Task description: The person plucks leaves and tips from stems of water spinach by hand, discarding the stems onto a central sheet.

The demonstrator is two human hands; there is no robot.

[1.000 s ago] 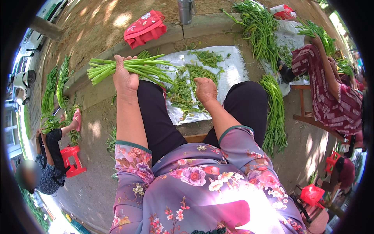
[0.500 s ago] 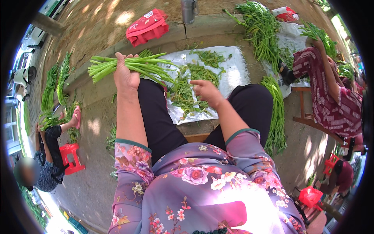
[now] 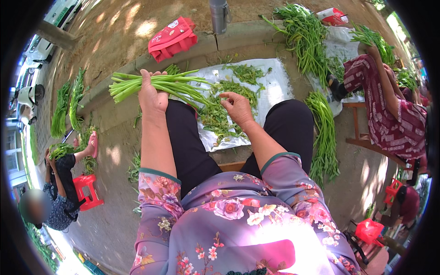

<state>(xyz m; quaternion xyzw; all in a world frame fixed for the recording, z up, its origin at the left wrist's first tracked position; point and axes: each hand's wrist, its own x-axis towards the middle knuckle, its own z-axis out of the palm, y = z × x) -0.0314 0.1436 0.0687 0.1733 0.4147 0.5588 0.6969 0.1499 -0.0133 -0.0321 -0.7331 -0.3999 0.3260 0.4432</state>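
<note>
My left hand (image 3: 154, 98) is closed around a bunch of long green leafy-vegetable stalks (image 3: 127, 85), held sideways above my left knee. The bare stalk ends point left and the thinner, leafy ends reach right over a white sheet (image 3: 276, 89). My right hand (image 3: 239, 110) is beside those leafy ends, its fingers bent together in a pinch. Whatever is between those fingertips is too small to make out. Loose picked leaves (image 3: 245, 94) lie scattered on the sheet beneath both hands, in front of my knees.
More green stalks (image 3: 323, 133) lie by my right knee, with a large leafy heap (image 3: 302, 39) farther off. A red bag (image 3: 173, 39) and a grey flask (image 3: 219, 16) stand by the kerb. Co-workers sit at left (image 3: 57, 201) and right (image 3: 380, 105), handling greens.
My right hand has moved slightly left and down toward the leafy ends, and its pointing finger has curled in. The bunch in my left hand has shifted slightly right.
</note>
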